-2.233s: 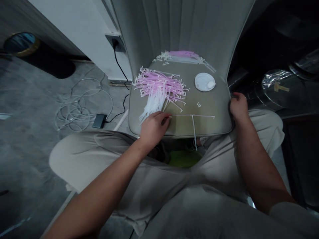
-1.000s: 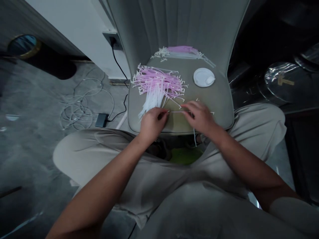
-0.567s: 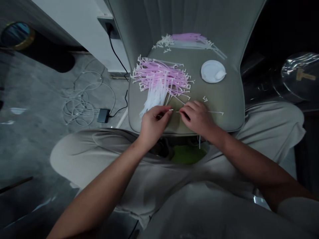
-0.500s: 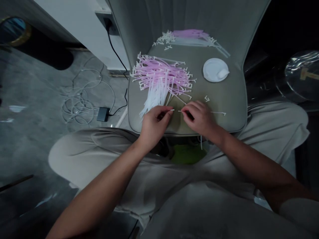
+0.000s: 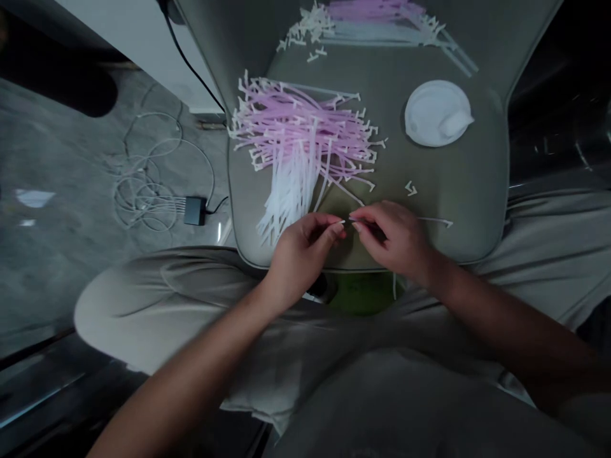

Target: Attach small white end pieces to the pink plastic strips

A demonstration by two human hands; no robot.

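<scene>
Over the seat, slim tube crosswise, pointing left, right hand pinching it, left hand pinching connector

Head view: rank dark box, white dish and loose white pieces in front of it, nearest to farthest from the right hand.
1. Loose white pieces, just beyond the right hand
2. White dish, farther back, right
3. Dark box, floor, left
</scene>
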